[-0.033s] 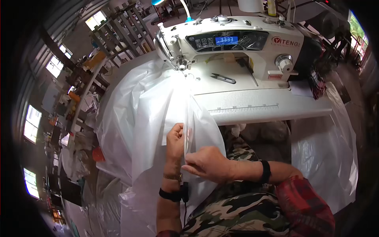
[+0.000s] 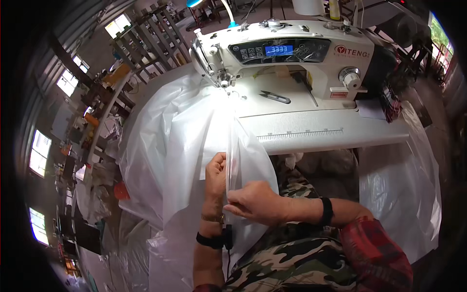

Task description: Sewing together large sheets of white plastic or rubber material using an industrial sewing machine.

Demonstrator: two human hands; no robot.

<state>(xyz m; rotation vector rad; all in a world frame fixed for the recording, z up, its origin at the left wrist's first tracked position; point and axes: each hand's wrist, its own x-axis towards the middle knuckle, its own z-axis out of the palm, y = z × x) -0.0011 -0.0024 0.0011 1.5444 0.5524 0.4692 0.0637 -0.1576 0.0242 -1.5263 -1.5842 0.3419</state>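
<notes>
A large white, slightly see-through plastic sheet (image 2: 187,146) runs from under the needle area of a white sewing machine (image 2: 287,36) down over the front of the table. My left hand (image 2: 215,179) is closed on the sheet's folded edge, a strip partly covering its fingers. Just below and to the right, my right hand (image 2: 255,200) pinches the same edge. Between the hands and the needle the folded edge stretches in a narrow, nearly straight line. The machine's lamp lights the sheet brightly at the needle.
Thread snips (image 2: 276,97) lie on the machine bed, right of the needle. A ruler scale (image 2: 301,133) marks the table's front part. More plastic sheeting (image 2: 399,194) hangs at the right. A cluttered workbench (image 2: 104,114) stands along the left.
</notes>
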